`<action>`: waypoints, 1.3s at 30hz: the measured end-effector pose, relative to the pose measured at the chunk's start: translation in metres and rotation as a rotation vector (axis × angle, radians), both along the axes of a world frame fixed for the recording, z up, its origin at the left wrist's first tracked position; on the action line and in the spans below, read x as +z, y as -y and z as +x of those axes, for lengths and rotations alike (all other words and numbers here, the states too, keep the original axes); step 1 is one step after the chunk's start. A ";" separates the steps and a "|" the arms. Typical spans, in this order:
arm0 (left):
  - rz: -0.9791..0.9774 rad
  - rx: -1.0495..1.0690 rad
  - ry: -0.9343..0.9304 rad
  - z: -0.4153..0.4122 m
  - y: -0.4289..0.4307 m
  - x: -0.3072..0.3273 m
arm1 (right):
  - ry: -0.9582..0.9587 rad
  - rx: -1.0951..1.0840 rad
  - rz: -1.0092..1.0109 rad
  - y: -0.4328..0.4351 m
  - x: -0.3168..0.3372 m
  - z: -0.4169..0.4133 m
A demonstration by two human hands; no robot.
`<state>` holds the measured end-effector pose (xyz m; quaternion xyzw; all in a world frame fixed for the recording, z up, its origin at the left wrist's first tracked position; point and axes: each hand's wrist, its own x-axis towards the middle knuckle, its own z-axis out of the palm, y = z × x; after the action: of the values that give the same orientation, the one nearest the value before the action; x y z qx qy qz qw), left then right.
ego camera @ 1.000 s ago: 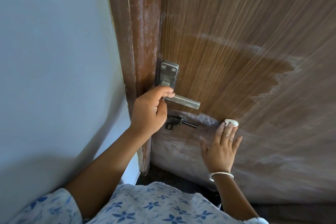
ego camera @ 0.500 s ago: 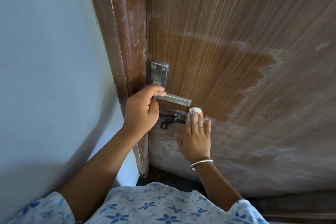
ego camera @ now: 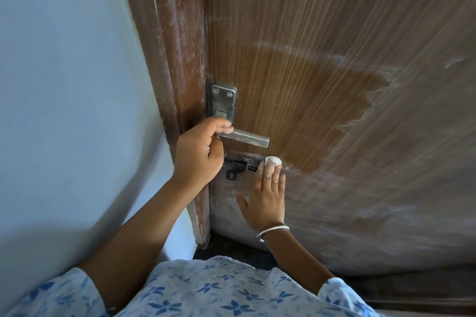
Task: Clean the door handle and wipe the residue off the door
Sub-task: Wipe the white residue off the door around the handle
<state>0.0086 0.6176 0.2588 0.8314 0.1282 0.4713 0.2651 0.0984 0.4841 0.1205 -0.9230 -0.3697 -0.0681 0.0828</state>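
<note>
A brown wooden door carries a whitish dusty film, with a darker clean patch to the right of the metal lever handle. My left hand grips the inner end of the handle below its steel plate. My right hand lies flat on the door below the handle. Its fingertips press a small white pad against the wood, just right of a black bolt latch.
A pale blue wall fills the left side, meeting the dark brown door frame. A dark floor strip shows at the door's foot. A silver bangle circles my right wrist.
My right hand slid the white pad leftward along the lower edge of the clean patch, from well right of the handle to just beside the bolt latch. My left hand stayed on the handle.
</note>
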 end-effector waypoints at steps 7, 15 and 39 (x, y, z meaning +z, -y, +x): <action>-0.006 0.002 0.002 0.000 -0.002 -0.001 | -0.111 -0.137 0.084 0.007 0.001 -0.002; -0.009 0.012 0.009 0.000 0.001 -0.001 | -0.311 -0.202 0.309 -0.042 0.032 -0.026; -0.068 -0.016 -0.012 -0.003 0.001 0.004 | 0.131 0.151 -0.054 -0.001 0.018 -0.001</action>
<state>0.0056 0.6169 0.2623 0.8257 0.1391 0.4596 0.2960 0.0970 0.4854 0.1383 -0.8879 -0.4445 -0.1118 0.0385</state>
